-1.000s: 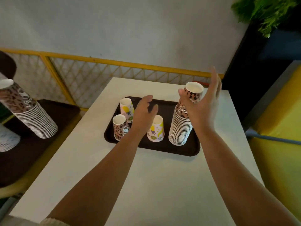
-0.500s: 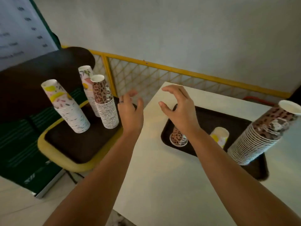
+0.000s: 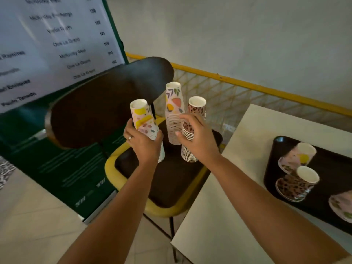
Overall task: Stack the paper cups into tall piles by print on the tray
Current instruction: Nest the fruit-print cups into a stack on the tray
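Currently left hand (image 3: 143,144) wraps the yellow-print pile (image 3: 145,128), tilted, on the chair seat (image 3: 171,180); right hand (image 3: 196,138) curls around the leopard pile (image 3: 193,130), full closure unclear; a leaf-print pile (image 3: 174,113) stands behind; tray (image 3: 272,166) on the table (image 3: 245,134) holds only short starter stacks; most stacking appears left.

Three cup stacks (image 3: 174,113) by the fingers (image 3: 182,119); three single cups (image 3: 297,184) on one tray (image 3: 274,168), well apart from them.
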Motion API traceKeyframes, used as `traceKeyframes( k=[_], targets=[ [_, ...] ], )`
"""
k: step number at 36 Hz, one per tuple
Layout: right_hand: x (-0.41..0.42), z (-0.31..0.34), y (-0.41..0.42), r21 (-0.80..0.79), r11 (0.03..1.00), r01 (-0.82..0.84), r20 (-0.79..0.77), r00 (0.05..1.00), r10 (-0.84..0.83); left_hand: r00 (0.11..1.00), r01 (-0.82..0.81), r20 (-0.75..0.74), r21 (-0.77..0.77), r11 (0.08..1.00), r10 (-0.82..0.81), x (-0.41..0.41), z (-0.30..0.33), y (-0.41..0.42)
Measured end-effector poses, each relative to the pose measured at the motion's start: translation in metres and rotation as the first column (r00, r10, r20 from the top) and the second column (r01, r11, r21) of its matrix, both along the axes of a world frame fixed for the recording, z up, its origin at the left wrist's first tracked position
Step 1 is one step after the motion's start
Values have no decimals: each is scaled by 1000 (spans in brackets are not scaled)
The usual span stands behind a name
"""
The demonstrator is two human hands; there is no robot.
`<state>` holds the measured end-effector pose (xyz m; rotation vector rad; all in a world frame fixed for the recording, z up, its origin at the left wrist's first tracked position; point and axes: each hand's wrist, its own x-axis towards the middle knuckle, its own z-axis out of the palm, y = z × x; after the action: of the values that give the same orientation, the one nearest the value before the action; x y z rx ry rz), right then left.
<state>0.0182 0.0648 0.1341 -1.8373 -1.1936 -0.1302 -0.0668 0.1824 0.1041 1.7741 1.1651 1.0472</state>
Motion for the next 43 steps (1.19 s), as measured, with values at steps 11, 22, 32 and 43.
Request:
traceKeyframes(
  k=[11, 22, 32, 43],
  targets=[
    [-2, -16, 91, -84, 996, -43, -225, 974, 23, 951, 307, 66, -100, 946, -302, 6, -35, 66],
    [-8, -31, 116, 88, 994, 57, -301, 953, -28, 873, 478, 43, 124, 870, -486, 1, -53, 66],
    [-13, -36, 90, 127, 983, 135, -281, 955, -95, 878, 453, -52, -229, 861, -476, -5, -111, 73],
    [-15, -39, 69, 144, 978, 152, -384, 919, -87, 895, 421, -55, -228, 878, -443, 3, -117, 61]
  ],
)
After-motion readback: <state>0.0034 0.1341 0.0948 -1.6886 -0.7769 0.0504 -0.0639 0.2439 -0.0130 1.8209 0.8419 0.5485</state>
